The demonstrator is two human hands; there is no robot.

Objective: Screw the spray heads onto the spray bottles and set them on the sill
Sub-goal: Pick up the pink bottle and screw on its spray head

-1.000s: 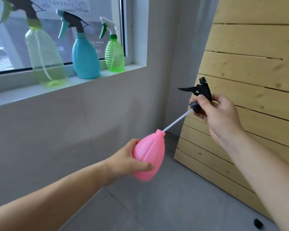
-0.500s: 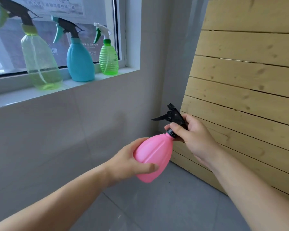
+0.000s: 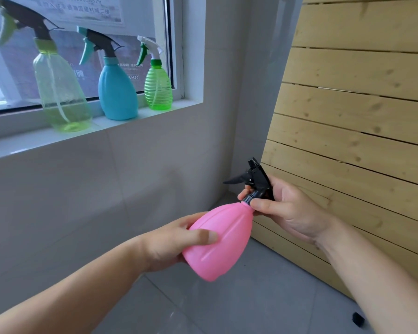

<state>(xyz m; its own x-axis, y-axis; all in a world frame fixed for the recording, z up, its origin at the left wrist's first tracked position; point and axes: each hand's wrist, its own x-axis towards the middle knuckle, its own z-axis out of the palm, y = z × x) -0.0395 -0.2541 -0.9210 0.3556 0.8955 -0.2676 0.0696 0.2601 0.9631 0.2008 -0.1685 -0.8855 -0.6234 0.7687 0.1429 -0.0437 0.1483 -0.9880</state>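
Note:
A pink spray bottle (image 3: 223, 239) is tilted to the right in front of me, and my left hand (image 3: 171, 242) grips its body from the left. A black spray head (image 3: 253, 180) sits on the bottle's neck. My right hand (image 3: 285, 208) holds the head's collar between thumb and fingers. The tube is hidden inside the bottle. On the white sill (image 3: 17, 147) at upper left stand three bottles with heads on: a clear yellow-green one (image 3: 60, 92), a blue one (image 3: 117, 90) and a small green one (image 3: 158, 88).
A slatted wooden panel (image 3: 362, 116) leans against the wall at right, close behind my right hand. Grey tiled wall lies below the sill and grey floor (image 3: 251, 304) beneath. A small black object (image 3: 358, 318) lies on the floor at lower right.
My right hand lowered the black spray head, sliding its tube into the pink bottle until the head sat on the neck. It has since shifted its grip on the collar.

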